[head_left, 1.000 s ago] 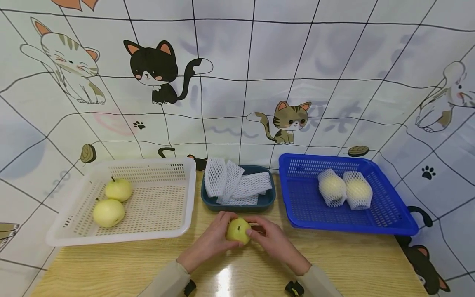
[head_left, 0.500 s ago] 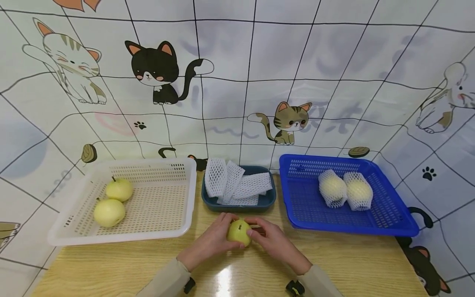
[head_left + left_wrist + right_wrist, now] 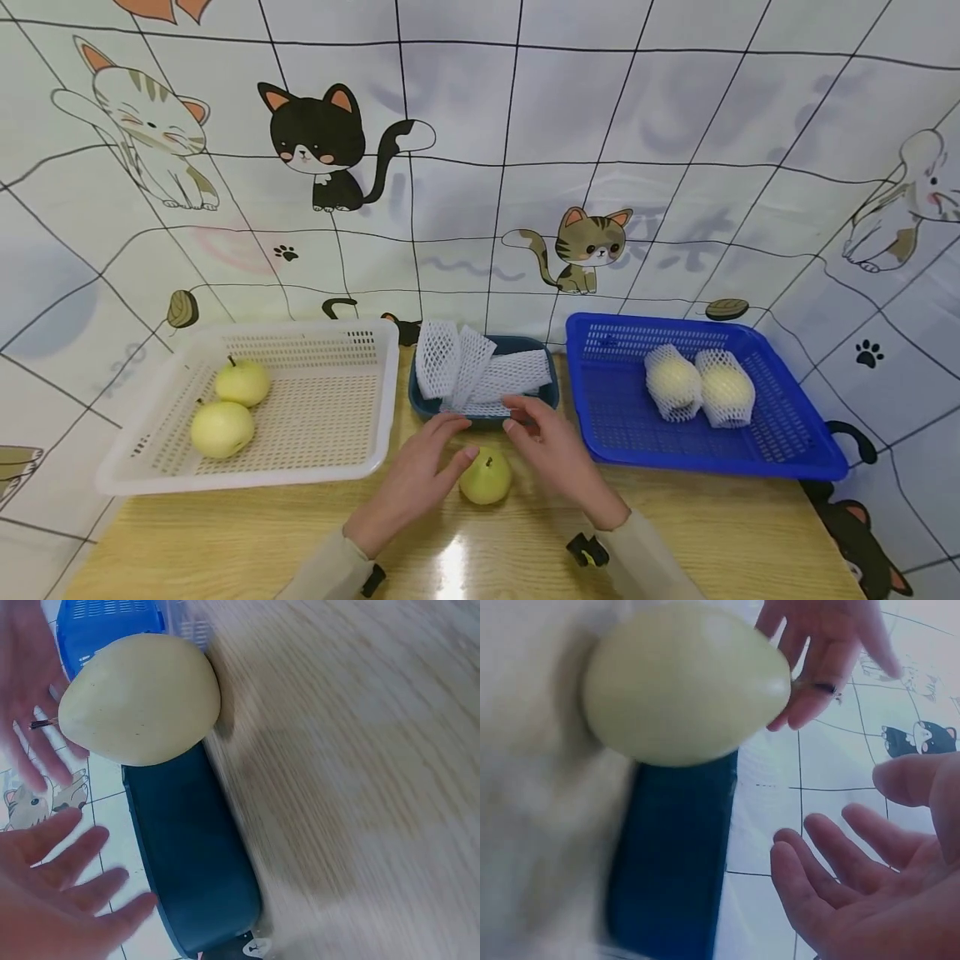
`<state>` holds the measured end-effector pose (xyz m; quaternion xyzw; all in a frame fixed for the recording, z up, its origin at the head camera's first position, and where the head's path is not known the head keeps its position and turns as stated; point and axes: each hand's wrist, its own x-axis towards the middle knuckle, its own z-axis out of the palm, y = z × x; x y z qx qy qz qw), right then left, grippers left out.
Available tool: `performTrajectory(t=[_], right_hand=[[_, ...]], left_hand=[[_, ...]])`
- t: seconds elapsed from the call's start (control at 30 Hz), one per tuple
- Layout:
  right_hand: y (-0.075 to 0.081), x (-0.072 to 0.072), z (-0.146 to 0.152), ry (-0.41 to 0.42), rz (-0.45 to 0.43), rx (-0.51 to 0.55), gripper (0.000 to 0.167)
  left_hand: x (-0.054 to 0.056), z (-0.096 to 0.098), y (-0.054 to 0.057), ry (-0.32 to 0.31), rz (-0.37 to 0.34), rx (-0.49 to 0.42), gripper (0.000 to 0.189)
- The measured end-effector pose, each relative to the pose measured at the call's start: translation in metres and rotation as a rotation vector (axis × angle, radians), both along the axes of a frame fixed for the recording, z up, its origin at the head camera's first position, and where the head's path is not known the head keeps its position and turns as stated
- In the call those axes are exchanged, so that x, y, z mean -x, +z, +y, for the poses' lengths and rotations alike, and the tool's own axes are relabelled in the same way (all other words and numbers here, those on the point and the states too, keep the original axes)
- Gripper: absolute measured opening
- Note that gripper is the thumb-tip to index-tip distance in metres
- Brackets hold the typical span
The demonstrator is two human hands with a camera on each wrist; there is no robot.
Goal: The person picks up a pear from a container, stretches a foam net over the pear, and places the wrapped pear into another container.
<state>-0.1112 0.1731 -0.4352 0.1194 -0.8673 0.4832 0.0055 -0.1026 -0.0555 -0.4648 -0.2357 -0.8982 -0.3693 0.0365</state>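
Observation:
A yellow-green pear (image 3: 485,477) stands upright on the wooden table, stem up, with neither hand gripping it. My left hand (image 3: 420,471) hovers at its left, fingers spread and thumb close to the fruit; in the head view I cannot tell whether the thumb touches, but the left wrist view shows the fingers (image 3: 90,889) apart from the pear (image 3: 142,701). On the other side, my right hand (image 3: 558,454) is raised with loosely bent fingers, its fingertips over the front rim of a dark teal tray (image 3: 551,402). White foam net sleeves (image 3: 510,375) fill that tray.
At the left, a white basket (image 3: 330,479) holds two bare pears (image 3: 222,429). A blue basket (image 3: 697,462) at the right contains two pears in foam nets (image 3: 726,389). Behind everything hangs a cat-patterned cloth (image 3: 450,192).
Both hands have let go of the pear and moved off it. The right hand has risen forward toward the tray, while the left has shifted slightly to the left. The pear stays on the table.

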Motion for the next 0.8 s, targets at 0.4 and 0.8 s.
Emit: performTrajectory(t=[0.4,0.8], right_hand=[[0.017,0.063,-0.025,0.019,0.042,-0.150,0.058],[0.016,0.117,-0.044,-0.038,-0.054,-0.383,0.057]], left_hand=[[0.002,-0.001,-0.009,0.036,0.009,0.223,0.064],[0.002,-0.003,-0.011,0.013,0.005,0.217,0.063]])
